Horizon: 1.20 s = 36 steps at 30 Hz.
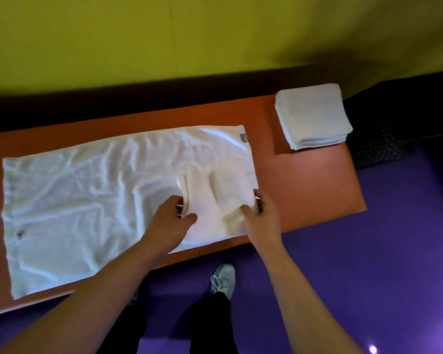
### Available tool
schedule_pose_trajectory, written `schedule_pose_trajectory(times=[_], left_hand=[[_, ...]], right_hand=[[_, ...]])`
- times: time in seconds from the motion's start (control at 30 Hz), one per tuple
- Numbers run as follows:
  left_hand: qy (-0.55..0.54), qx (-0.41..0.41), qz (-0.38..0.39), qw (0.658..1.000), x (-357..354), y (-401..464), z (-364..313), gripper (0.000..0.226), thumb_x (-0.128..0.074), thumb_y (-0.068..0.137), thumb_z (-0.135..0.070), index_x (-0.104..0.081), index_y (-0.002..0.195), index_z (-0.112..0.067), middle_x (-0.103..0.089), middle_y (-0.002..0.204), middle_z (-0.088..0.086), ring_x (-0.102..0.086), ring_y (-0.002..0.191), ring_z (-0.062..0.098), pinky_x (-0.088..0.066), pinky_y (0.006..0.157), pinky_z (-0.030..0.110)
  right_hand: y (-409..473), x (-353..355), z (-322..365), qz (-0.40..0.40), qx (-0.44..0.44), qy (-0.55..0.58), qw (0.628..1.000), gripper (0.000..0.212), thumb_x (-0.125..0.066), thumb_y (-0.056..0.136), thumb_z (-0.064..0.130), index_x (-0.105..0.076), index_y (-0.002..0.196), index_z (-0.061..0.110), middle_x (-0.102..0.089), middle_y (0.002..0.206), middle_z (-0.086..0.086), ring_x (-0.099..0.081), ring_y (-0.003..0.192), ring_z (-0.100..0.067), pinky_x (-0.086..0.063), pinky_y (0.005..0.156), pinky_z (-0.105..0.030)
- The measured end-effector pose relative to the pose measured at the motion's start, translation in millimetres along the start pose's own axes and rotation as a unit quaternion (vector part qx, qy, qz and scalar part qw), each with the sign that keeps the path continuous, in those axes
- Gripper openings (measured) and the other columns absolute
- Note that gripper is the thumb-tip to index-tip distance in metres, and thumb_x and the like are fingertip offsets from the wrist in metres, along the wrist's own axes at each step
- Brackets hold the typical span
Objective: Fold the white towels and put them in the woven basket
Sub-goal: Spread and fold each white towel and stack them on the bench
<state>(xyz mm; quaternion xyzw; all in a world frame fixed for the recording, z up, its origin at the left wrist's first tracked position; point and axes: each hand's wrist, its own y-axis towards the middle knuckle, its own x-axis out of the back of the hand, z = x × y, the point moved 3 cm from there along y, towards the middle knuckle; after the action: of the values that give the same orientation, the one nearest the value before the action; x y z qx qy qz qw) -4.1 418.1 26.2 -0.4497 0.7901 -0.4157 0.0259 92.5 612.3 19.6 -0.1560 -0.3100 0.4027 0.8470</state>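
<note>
Orange surface (304,180): white towel (87,195) spread, creased; folded towel (215,198) gripped by left hand (173,217), right hand (260,215); layers apparently blurred.

Both hands — left hand (173,215), right hand (260,215) — grip folded towel (215,198) atop spread towel (87,200); towel stack (312,116) far right.
</note>
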Motion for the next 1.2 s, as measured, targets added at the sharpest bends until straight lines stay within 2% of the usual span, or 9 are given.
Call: schedule_pose_trajectory(times=[0.1,0.23,0.3,0.43,0.6,0.67,0.73,0.87,1.2], left_hand=[[0.011,0.007,0.017,1.0,-65,3,-20,0.023,-0.069,0.089,-0.009,-0.056,0.108,-0.013,-0.066,0.105,0.005,-0.064,0.096,0.025,-0.045,0.077,0.032],[0.051,-0.021,0.046,0.997,-142,12,-49,0.022,-0.066,0.089,-0.011,-0.053,0.106,-0.014,-0.062,0.101,0.0,-0.062,0.093,0.022,-0.045,0.068,0.025],[0.064,-0.039,0.059,0.995,-177,17,-66,0.023,-0.066,0.089,-0.012,-0.053,0.108,-0.015,-0.061,0.102,-0.002,-0.061,0.094,0.019,-0.045,0.068,0.022],[0.052,-0.067,0.078,0.993,-238,30,-94,0.044,-0.07,0.087,-0.016,-0.054,0.129,-0.015,-0.064,0.125,0.001,-0.062,0.112,0.02,-0.051,0.097,0.039],[0.095,-0.089,0.043,0.99,-287,53,-122,0.047,-0.071,0.089,-0.029,-0.049,0.131,-0.022,-0.062,0.129,-0.002,-0.063,0.111,0.02,-0.051,0.092,0.037],[0.192,-0.105,0.008,0.976,-297,57,-126,0.073,-0.074,0.088,-0.037,-0.032,0.147,-0.026,-0.049,0.146,0.002,-0.055,0.126,0.026,-0.048,0.1,0.04],[0.342,-0.163,-0.018,0.925,-302,58,-125,0.096,-0.073,0.088,-0.042,-0.007,0.158,-0.035,-0.017,0.165,0.005,-0.031,0.146,0.033,-0.034,0.115,0.049],[0.514,-0.26,0.041,0.816,-312,66,-117,0.072,-0.051,0.1,-0.048,-0.007,0.158,-0.044,0.011,0.169,-0.002,-0.008,0.154,0.034,-0.019,0.121,0.052],[0.486,-0.247,0.022,0.838,-266,58,-95,0.07,-0.052,0.097,-0.045,-0.017,0.157,-0.038,-0.01,0.168,0.002,-0.016,0.151,0.031,-0.022,0.119,0.049]], right_hand=[[20,59,-23,-0.021,0.0,-0.009,1.0,0.036,-0.064,0.088,0.007,-0.06,0.116,0.029,-0.068,0.106,0.012,-0.063,0.086,0.007,-0.046,0.065,-0.008],[49,129,-49,-0.055,-0.014,-0.015,0.998,0.036,-0.064,0.087,0.012,-0.062,0.121,0.026,-0.068,0.11,0.012,-0.064,0.097,-0.005,-0.051,0.075,-0.023],[63,161,-56,-0.07,-0.021,-0.017,0.997,0.035,-0.062,0.088,0.014,-0.061,0.121,0.027,-0.067,0.108,0.014,-0.064,0.095,-0.003,-0.049,0.07,-0.02],[94,214,-66,-0.114,-0.013,-0.016,0.993,0.027,-0.06,0.091,0.016,-0.06,0.116,0.027,-0.066,0.101,0.014,-0.064,0.092,-0.009,-0.045,0.064,-0.02],[137,257,-75,-0.156,0.037,-0.071,0.984,0.047,-0.061,0.09,0.021,-0.052,0.133,0.034,-0.062,0.124,0.007,-0.06,0.113,-0.019,-0.052,0.094,-0.039],[151,264,-80,-0.157,0.049,-0.199,0.966,0.065,-0.066,0.09,0.023,-0.039,0.148,0.033,-0.05,0.144,-0.002,-0.049,0.128,-0.026,-0.043,0.106,-0.05],[156,263,-84,-0.139,0.078,-0.312,0.937,0.072,-0.067,0.092,0.024,-0.033,0.155,0.028,-0.039,0.155,-0.007,-0.041,0.136,-0.031,-0.037,0.109,-0.05],[155,241,-105,-0.042,0.098,-0.382,0.918,0.065,-0.057,0.097,0.035,-0.032,0.156,0.029,-0.026,0.165,-0.007,-0.029,0.148,-0.029,-0.029,0.118,-0.047],[145,212,-84,-0.062,0.135,-0.369,0.917,0.061,-0.06,0.096,0.026,-0.039,0.153,0.022,-0.037,0.159,-0.009,-0.035,0.144,-0.031,-0.033,0.114,-0.048]])
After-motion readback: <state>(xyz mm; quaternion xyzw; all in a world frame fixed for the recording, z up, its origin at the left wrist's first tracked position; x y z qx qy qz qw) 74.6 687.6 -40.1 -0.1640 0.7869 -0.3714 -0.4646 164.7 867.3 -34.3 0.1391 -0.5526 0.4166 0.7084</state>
